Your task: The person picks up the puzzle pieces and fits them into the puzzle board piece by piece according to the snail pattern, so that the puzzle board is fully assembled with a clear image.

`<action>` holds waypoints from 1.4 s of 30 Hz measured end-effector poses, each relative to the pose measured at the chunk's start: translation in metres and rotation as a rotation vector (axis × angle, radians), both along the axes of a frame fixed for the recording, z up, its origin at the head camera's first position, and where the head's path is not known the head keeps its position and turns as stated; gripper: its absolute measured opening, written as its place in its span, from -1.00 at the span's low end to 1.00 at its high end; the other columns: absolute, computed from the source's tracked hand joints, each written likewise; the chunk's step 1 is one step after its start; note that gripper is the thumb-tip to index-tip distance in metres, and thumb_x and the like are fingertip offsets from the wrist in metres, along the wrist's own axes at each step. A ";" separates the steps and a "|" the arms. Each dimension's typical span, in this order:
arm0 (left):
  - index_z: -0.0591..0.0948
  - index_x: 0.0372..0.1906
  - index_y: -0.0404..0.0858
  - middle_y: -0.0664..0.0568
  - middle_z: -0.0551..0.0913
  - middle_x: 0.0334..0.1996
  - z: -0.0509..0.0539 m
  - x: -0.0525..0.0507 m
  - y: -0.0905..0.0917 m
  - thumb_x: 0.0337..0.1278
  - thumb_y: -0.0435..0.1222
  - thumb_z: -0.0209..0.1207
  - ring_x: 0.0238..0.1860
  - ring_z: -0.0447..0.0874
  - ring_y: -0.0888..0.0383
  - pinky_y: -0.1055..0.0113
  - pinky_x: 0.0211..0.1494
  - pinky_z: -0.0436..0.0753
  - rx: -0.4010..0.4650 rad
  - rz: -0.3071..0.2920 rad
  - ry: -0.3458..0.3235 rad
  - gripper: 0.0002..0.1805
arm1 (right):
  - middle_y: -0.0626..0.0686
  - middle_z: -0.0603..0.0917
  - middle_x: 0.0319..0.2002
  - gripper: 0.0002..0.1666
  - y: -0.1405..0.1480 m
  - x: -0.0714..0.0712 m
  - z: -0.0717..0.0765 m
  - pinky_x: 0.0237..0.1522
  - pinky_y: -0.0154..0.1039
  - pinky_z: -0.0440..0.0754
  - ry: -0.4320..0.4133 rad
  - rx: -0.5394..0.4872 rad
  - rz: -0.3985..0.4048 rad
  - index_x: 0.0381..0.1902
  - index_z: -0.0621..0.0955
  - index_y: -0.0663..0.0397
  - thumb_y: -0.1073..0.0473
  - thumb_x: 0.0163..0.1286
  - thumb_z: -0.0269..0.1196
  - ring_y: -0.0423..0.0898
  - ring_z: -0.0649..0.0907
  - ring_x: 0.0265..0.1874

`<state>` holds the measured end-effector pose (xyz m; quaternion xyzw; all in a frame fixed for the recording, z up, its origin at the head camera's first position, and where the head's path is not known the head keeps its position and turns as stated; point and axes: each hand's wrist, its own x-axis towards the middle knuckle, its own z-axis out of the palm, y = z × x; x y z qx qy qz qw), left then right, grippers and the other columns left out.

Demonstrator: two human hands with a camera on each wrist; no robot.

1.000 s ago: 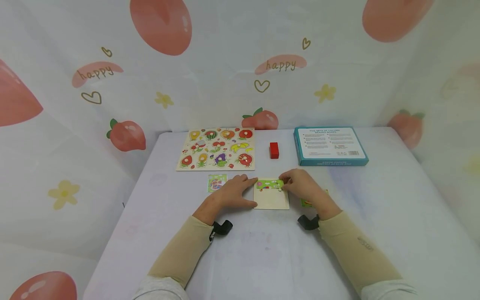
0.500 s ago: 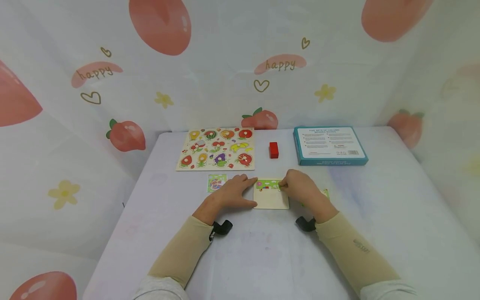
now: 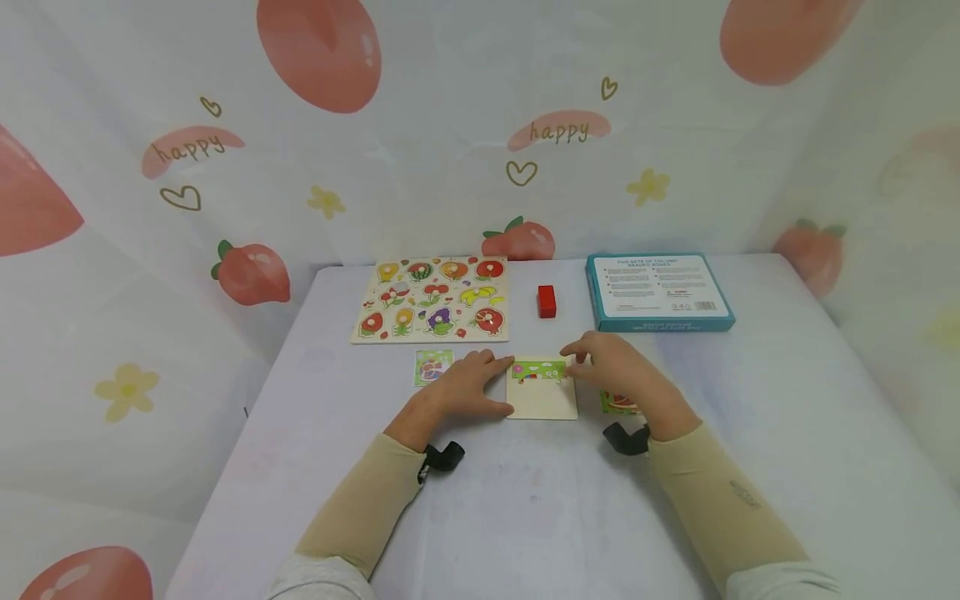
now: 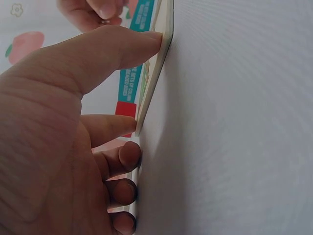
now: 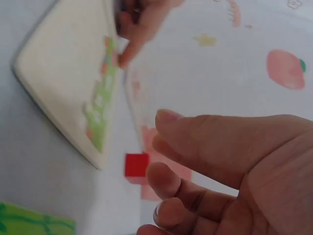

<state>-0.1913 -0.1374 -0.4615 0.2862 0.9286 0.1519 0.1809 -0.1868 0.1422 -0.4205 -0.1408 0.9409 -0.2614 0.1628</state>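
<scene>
One change: your right hand (image 3: 617, 367), loose and empty, has left the strip (image 3: 534, 369) unheld near the board's (image 3: 542, 403) far edge; your wide-spread left hand (image 3: 471, 384) braces the board.

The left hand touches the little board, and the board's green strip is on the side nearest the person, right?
No, the green strip is on the far side, as the head view shows. The left hand does touch the little board.

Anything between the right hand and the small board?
Nothing visible: the right hand is at the far right corner of the small board. The left hand touches its left edge; the red block lies beyond.
</scene>
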 end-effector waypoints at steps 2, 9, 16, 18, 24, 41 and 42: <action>0.28 0.60 -0.01 0.03 0.43 0.12 0.000 0.000 0.000 0.15 0.17 0.34 0.05 0.36 0.10 0.15 0.14 0.47 0.004 0.002 0.001 -0.05 | 0.08 0.65 -0.07 -0.53 0.005 -0.001 0.003 -0.04 -0.01 0.59 0.007 -0.005 0.010 0.24 0.68 0.05 0.06 0.41 0.36 0.06 0.55 -0.08; 0.29 0.60 -0.02 0.03 0.45 0.12 0.000 0.001 0.001 0.14 0.15 0.35 0.06 0.36 0.10 0.16 0.16 0.47 0.006 -0.001 0.017 -0.05 | 0.07 0.64 -0.06 -0.55 0.020 -0.003 0.008 -0.08 -0.07 0.60 -0.018 -0.034 0.020 0.20 0.69 0.06 0.06 0.41 0.36 0.03 0.56 -0.12; 0.30 0.59 -0.03 0.03 0.45 0.09 -0.002 0.001 0.001 0.13 0.14 0.35 0.05 0.37 0.11 0.17 0.15 0.46 0.002 -0.004 0.036 -0.06 | 0.08 0.61 -0.10 -0.56 0.037 -0.005 0.007 -0.22 -0.15 0.61 -0.089 -0.091 0.009 0.18 0.67 0.09 0.09 0.39 0.38 0.04 0.57 -0.18; 0.30 0.59 -0.02 0.04 0.45 0.08 -0.002 0.001 0.001 0.13 0.13 0.35 0.04 0.37 0.11 0.17 0.15 0.46 0.003 -0.003 0.036 -0.06 | 0.07 0.60 -0.13 -0.58 0.042 -0.007 0.006 -0.21 -0.15 0.60 -0.112 -0.099 0.008 0.16 0.68 0.09 0.10 0.38 0.39 0.03 0.56 -0.17; 0.30 0.59 -0.02 0.03 0.45 0.07 -0.001 0.001 0.001 0.13 0.13 0.35 0.03 0.36 0.11 0.18 0.13 0.46 0.001 -0.007 0.033 -0.06 | 0.07 0.57 -0.26 -0.68 0.054 -0.011 0.002 -0.18 -0.13 0.54 -0.181 -0.117 0.012 0.05 0.70 0.11 0.19 0.36 0.38 0.03 0.55 -0.19; 0.29 0.60 -0.01 0.04 0.44 0.07 -0.001 0.001 0.001 0.13 0.15 0.35 0.03 0.36 0.11 0.17 0.13 0.46 0.001 0.002 0.031 -0.05 | 0.06 0.56 -0.36 -0.74 0.064 -0.016 -0.013 -0.17 -0.12 0.49 -0.362 -0.101 -0.012 -0.06 0.71 0.08 0.26 0.27 0.43 -0.01 0.55 -0.24; 0.29 0.60 0.00 0.04 0.44 0.08 -0.001 0.001 0.001 0.13 0.15 0.35 0.03 0.36 0.11 0.17 0.13 0.46 0.003 0.003 0.029 -0.05 | 0.06 0.56 -0.36 -0.74 0.064 -0.017 -0.014 -0.18 -0.13 0.49 -0.368 -0.101 -0.012 -0.07 0.71 0.08 0.26 0.27 0.44 -0.01 0.56 -0.25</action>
